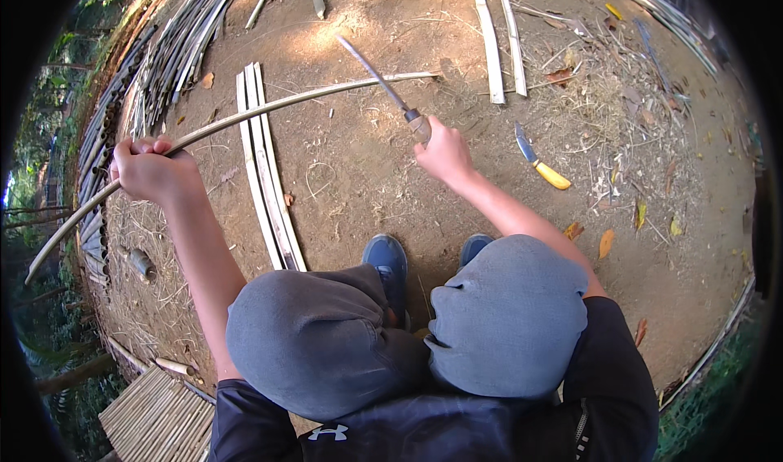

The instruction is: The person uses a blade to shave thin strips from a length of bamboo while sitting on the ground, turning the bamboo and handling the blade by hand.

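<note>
Left hand clamps the long bamboo strip; right hand clamps a knife. Split slats lie at 12 o'clock, yellow-handled knife at 2 o'clock.

Left hand fisted tight, arm stretched out to the left, right hand closed in a grip, forearm extended forward, knees bent

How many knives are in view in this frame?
2. One long-bladed knife is gripped in the right hand, blade raised over the dirt. One yellow-handled knife lies on the ground to its right. Debris could hide others.
</note>
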The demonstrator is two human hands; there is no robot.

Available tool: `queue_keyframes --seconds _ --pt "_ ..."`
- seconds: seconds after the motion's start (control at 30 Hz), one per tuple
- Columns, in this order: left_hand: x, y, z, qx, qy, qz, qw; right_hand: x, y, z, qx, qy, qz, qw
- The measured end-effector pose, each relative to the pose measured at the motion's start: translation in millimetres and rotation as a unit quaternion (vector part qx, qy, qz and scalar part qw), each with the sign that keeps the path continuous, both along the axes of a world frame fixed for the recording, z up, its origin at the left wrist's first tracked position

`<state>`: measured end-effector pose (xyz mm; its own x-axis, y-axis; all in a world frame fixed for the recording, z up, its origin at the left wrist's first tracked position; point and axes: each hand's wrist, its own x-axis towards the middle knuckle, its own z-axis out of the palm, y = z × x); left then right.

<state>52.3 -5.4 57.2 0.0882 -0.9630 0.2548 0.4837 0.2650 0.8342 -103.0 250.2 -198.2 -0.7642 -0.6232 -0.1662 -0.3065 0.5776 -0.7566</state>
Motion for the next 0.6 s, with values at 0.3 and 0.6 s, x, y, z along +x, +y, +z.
queue_keyframes --seconds 0.3,0.6 --pt "-4.2 3.8 1.6 -0.011 0.013 0.013 1.000 4.6 26.0 -28.0 -0.012 0.040 -0.043 0.998" --pt "2.5 -1.0 -1.7 -0.033 0.020 -0.017 0.999 -3.6 21.7 -31.5 0.017 0.032 -0.052 0.998"
